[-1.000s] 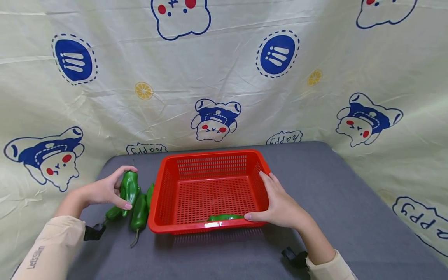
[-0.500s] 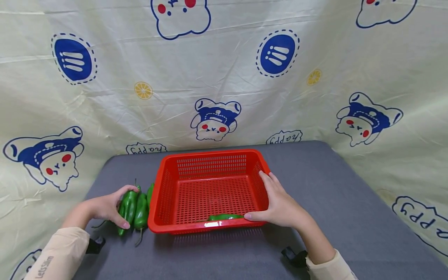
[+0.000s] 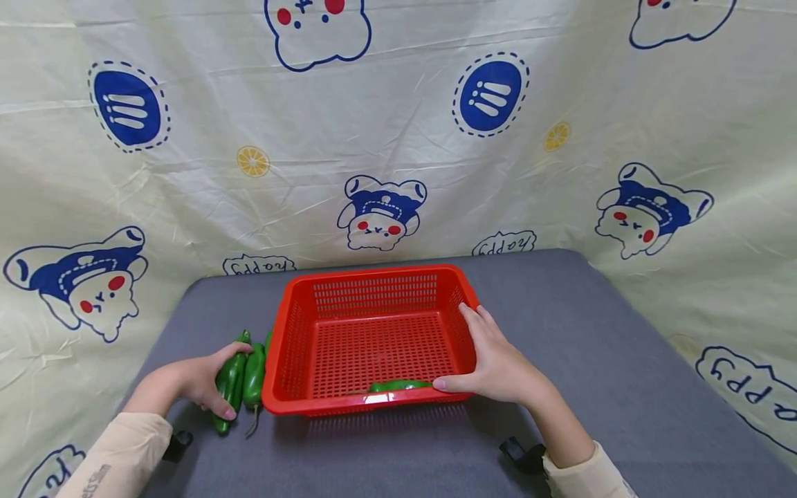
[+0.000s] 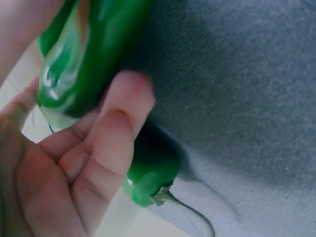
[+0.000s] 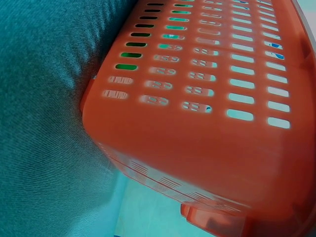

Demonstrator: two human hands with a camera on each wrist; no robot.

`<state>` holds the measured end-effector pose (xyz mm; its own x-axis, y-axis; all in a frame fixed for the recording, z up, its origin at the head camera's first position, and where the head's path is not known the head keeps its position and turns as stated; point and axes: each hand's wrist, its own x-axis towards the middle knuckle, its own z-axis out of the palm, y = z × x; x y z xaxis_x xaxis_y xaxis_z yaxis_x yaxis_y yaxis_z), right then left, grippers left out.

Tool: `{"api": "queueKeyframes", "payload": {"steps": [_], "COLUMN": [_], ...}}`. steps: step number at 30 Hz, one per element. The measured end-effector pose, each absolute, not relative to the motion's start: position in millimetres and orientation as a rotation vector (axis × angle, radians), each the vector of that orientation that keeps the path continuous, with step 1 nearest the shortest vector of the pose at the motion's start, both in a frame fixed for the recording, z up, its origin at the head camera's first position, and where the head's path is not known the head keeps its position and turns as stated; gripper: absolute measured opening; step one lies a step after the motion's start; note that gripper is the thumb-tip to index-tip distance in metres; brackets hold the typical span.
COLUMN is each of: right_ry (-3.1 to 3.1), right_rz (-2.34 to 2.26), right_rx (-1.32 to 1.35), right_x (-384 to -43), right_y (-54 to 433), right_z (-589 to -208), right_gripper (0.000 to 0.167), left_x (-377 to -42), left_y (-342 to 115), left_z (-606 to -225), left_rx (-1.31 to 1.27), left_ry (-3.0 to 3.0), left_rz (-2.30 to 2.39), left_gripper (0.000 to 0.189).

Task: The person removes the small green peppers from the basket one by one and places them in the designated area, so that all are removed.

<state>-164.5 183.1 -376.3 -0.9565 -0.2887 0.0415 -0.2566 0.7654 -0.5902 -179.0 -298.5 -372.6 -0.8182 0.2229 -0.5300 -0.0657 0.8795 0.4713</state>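
Note:
In the head view my left hand holds a glossy green pepper between thumb and fingers, low over the table left of the basket. The left wrist view shows that pepper by the curled fingers, and a second pepper with a thin stem behind them. Another green pepper lies alongside, close to the basket wall. My right hand grips the near right corner of the red plastic basket, thumb on the front rim, fingertips over the right rim. One green pepper lies inside by the front wall.
A grey cloth covers the table. A pale printed curtain hangs behind and at both sides. The slotted side of the basket fills much of the right wrist view. A further pepper peeks out against the basket's left wall.
My left hand has come down and nearer me with the pepper, which was raised and now lies beside the others. The right hand and the basket have stayed in place.

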Motion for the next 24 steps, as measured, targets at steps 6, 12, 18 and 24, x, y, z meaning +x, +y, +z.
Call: {"api": "queueKeyframes", "payload": {"steps": [6,12,18,24], "right_ry": [2.899,2.891,2.89,2.891], "right_rz": [-0.967,-0.975,-0.973,-0.971], "right_rx": [-0.446,-0.449,-0.449,-0.445], "right_x": [-165,-165,-165,-164], "right_y": [182,182,182,182], "right_z": [-375,-373,-374,-375], "right_gripper": [0.127,0.126,0.127,0.127], "left_x": [-175,-176,-184,-196], "left_y": [-296,-286,-256,-210], "left_z": [-352,-313,-284,-271], "left_rx": [0.139,0.335,0.561,0.633], "left_ry": [2.478,2.593,2.576,2.529], "left_rz": [0.616,0.691,0.825,0.825], "left_gripper": [0.107,0.101,0.095,0.092]}}
